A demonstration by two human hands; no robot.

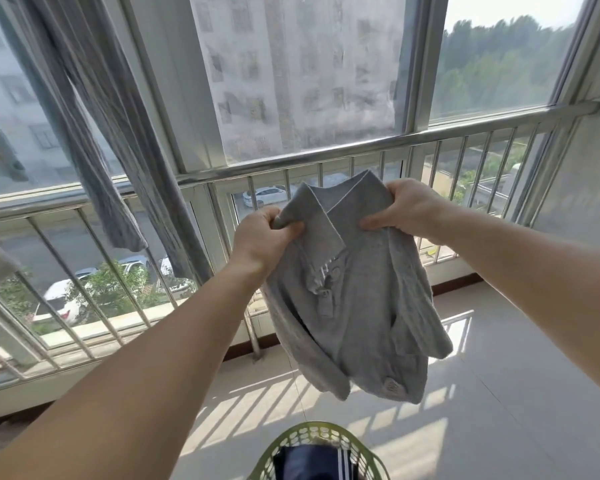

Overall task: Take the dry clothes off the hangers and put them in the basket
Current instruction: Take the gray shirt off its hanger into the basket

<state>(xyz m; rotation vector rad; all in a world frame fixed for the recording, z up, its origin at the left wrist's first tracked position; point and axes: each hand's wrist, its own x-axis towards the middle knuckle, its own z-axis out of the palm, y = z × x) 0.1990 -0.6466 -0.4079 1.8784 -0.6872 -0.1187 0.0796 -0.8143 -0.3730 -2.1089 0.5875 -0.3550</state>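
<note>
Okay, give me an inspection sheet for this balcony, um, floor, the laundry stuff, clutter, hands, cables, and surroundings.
Surface: pale tiled floor, sunlit with railing shadows.
Job's things: grey shirt held up in the air, off any hanger; green basket below at the bottom edge, dark striped garment inside; grey clothes hanging at upper left.
Clutter: nothing seen.
Grippers: left hand grips the shirt's collar; right hand grips the other side of the collar.
Cables: nothing seen.
Surroundings: metal railing, windows, parked cars and trees outside.
</note>
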